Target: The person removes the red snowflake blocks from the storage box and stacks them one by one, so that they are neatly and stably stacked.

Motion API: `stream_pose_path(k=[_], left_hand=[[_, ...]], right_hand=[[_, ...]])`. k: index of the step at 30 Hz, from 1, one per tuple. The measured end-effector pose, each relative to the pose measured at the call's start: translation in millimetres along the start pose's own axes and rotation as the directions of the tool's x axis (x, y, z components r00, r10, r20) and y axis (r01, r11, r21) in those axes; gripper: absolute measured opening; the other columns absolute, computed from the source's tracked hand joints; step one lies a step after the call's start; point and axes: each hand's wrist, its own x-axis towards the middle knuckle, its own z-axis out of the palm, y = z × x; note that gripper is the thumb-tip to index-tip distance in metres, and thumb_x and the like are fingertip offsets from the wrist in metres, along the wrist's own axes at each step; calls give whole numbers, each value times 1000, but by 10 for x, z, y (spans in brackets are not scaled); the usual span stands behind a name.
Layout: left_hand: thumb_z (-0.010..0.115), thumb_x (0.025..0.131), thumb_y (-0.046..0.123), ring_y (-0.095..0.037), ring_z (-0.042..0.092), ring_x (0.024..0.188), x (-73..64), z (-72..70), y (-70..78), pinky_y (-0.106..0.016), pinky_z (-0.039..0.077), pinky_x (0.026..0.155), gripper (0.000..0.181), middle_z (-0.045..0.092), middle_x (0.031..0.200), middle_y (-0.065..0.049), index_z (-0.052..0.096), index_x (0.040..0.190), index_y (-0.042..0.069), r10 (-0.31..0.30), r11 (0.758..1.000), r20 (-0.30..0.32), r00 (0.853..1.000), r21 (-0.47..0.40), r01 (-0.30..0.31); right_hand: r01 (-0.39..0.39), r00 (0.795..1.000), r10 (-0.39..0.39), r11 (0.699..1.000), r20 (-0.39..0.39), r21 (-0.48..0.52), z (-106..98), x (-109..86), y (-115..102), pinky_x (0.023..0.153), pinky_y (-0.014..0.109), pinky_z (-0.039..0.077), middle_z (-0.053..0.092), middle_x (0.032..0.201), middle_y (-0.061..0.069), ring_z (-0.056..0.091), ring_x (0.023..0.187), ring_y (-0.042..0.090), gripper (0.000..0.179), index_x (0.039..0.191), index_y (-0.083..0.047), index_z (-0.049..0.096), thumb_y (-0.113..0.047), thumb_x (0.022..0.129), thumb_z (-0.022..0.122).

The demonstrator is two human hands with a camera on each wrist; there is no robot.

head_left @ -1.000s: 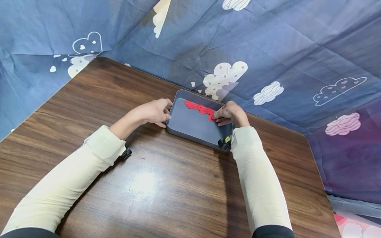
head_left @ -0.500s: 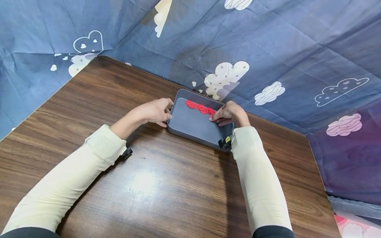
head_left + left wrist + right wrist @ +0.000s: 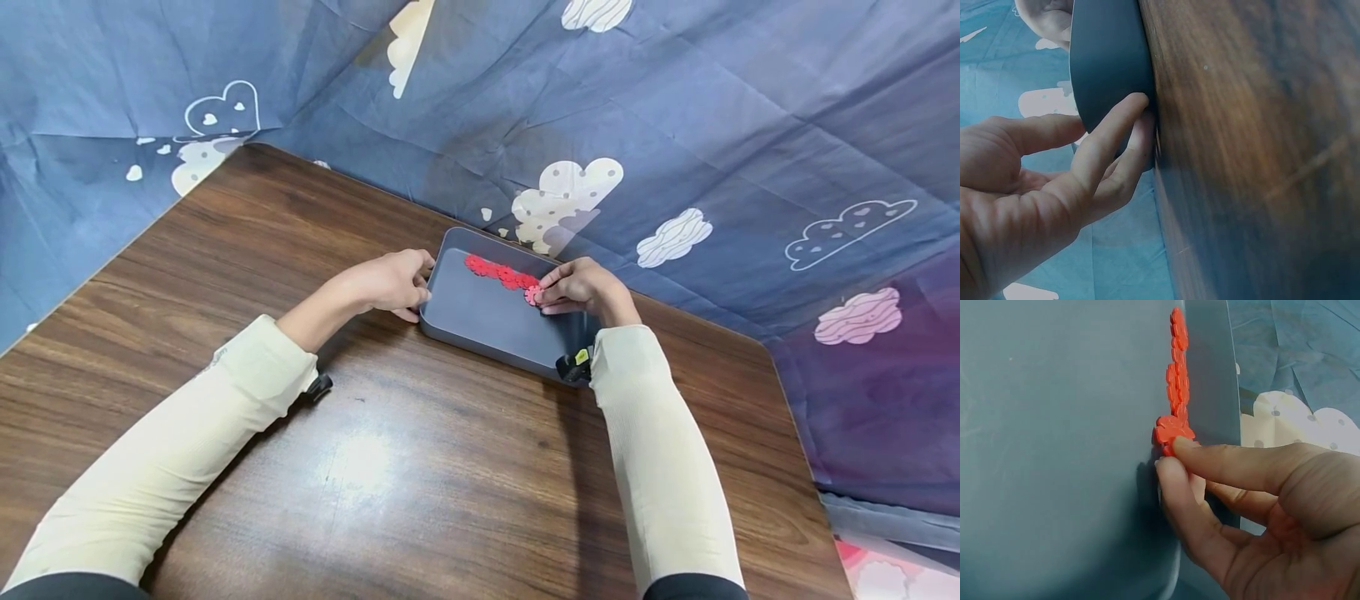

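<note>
A grey tray (image 3: 480, 317) lies on the wooden table near its far edge. Inside it, along the far wall, stretches a chain of red notched plastic discs (image 3: 501, 273), linked edge to edge. My right hand (image 3: 588, 290) pinches the disc at the chain's right end (image 3: 533, 295) between thumb and fingers; that disc looks tilted and catches the light. The right wrist view has the same red end disc (image 3: 1172, 432) at the fingertips, partly covered by them. At the tray's left end my left hand (image 3: 392, 282) grips the wall, thumb at the rim and fingers (image 3: 1113, 137) along the outside.
A brown wood-grain table (image 3: 360, 517) spreads out in front of the tray. Behind it hangs a blue cloth (image 3: 480, 100) printed with clouds, close to the table's far edge. Small black cameras sit at both wrists.
The right fingers first covered the end disc, then drew slightly right, and the disc now shows a lighter, tilted face. My left hand and the tray have stayed in place.
</note>
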Motion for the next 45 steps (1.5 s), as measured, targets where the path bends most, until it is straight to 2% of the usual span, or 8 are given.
stream_pose_path(k=[8,18,30,40,45], left_hand=[[46,111,-2,-39,61,131,8,8,-2,-40,66,106,59,47,148,-30,24,166,-4,0,1000,2,1000,-7,0],[46,111,-3,-39,58,133,11,11,7,-42,64,110,57,46,148,-29,26,164,-5,-1,1000,6,1000,-9,1],[47,111,-2,-40,55,138,2,11,12,-43,64,110,60,42,153,-29,23,166,-4,3,1000,14,1000,-19,-3],[47,111,-2,-40,55,139,-6,10,26,-43,64,110,61,42,154,-30,21,167,-4,1,1000,19,1000,-24,0],[47,111,-2,-37,57,133,-29,8,32,-42,64,110,60,43,151,-30,23,166,-5,4,1000,20,1000,-12,-4]], right_hand=[[53,999,-53,999,8,8,-102,-69,10,81,30,72,71,83,5,74,76,15,25,123,8,62,14,99,65],[51,999,-51,998,2,-28,-303,-172,62,86,30,72,72,86,3,76,79,13,30,128,5,62,12,99,65],[49,999,-48,993,13,-107,-694,-326,194,85,24,70,74,89,1,74,82,10,37,140,8,54,7,103,62],[24,1000,-23,995,9,-93,-944,-412,397,83,24,70,76,89,-4,74,82,8,36,140,8,54,5,105,61],[11,1000,-11,999,8,-47,-1064,-435,527,87,26,70,74,90,-3,74,86,10,25,129,4,63,6,105,61]])
